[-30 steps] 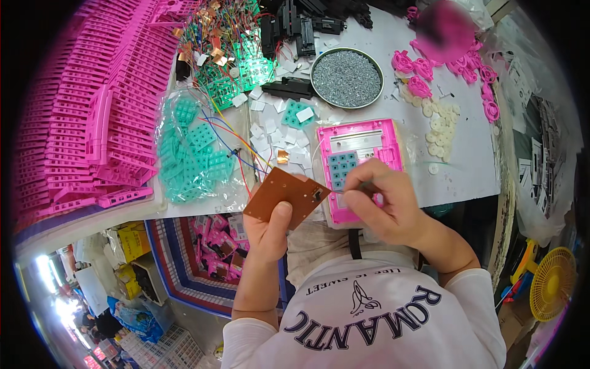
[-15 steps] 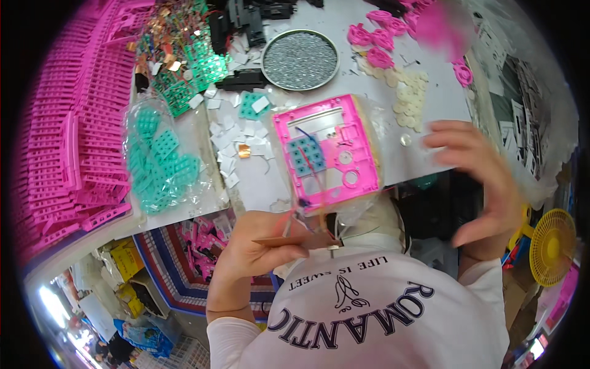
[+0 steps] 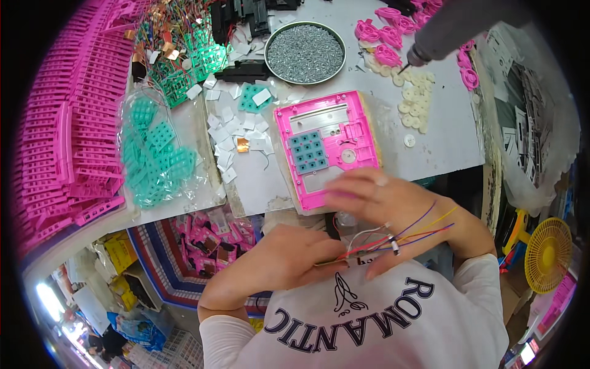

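Note:
My left hand (image 3: pixel 292 255) is closed on a bundle of coloured wires (image 3: pixel 369 245) in front of my shirt. The wires run rightward across my right palm and wrist, their ends fanning out loose. My right hand (image 3: pixel 393 209) has its fingers stretched out, slightly blurred, over the near right corner of a pink plastic casing (image 3: pixel 362 138), hiding part of it; I cannot tell whether they touch. The casing lies inner side up on the table. A blue-grey rubber keypad (image 3: pixel 308 152) sits in its left half, and a small clear round disc (image 3: pixel 348 155) shows right of that.
A grey power screwdriver (image 3: pixel 455 37) hangs at upper right above cream discs (image 3: pixel 415 104) and pink ring parts (image 3: pixel 387 55). A round tray of screws (image 3: pixel 305 54) stands behind the casing. Leftward are white pads (image 3: pixel 236 132), bagged teal keypads (image 3: pixel 153 160), green circuit boards (image 3: pixel 206 58) and stacked pink casings (image 3: pixel 74 123).
My right hand has come left from the table's right side to the casing. The wires that lay across the casing now point right. The screwdriver has come into view; a blurred pink shape is gone.

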The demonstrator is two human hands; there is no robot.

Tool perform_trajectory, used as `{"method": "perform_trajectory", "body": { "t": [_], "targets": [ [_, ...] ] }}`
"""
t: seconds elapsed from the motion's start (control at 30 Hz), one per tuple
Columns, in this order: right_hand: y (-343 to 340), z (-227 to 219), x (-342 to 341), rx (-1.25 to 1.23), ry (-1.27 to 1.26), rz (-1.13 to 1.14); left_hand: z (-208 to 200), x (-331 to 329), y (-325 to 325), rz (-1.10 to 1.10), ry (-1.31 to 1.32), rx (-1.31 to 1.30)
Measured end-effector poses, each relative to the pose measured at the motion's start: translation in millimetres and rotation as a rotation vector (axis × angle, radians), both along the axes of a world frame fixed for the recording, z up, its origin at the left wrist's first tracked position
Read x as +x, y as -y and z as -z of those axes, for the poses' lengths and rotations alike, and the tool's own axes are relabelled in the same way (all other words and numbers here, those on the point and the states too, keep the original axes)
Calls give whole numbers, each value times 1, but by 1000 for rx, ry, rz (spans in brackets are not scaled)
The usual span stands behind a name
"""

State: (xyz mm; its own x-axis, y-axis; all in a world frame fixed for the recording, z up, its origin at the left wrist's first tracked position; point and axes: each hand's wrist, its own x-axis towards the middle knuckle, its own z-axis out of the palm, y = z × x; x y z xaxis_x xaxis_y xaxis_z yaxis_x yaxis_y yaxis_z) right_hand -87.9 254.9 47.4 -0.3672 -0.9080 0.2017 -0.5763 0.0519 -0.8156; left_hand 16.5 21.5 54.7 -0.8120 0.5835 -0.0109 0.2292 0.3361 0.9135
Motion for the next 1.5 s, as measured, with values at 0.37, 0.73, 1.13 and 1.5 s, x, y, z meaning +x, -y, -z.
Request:
{"method": "perform_trajectory", "body": {
  "t": [0.37, 0.73, 1.13, 1.5],
  "targets": [
    [42, 28, -56, 142, 338, 144, 36, 26, -10, -519, 1067, 801],
    [70, 38, -71, 287, -146, 157, 24, 40, 24, -355, 771, 62],
    [67, 22, -73, 272, -493, 459, 48, -12, 13, -206, -493, -703],
    [39, 33, -6, 408, -512, 81, 50, -6, -7, -204, -503, -844]
  ]
}}
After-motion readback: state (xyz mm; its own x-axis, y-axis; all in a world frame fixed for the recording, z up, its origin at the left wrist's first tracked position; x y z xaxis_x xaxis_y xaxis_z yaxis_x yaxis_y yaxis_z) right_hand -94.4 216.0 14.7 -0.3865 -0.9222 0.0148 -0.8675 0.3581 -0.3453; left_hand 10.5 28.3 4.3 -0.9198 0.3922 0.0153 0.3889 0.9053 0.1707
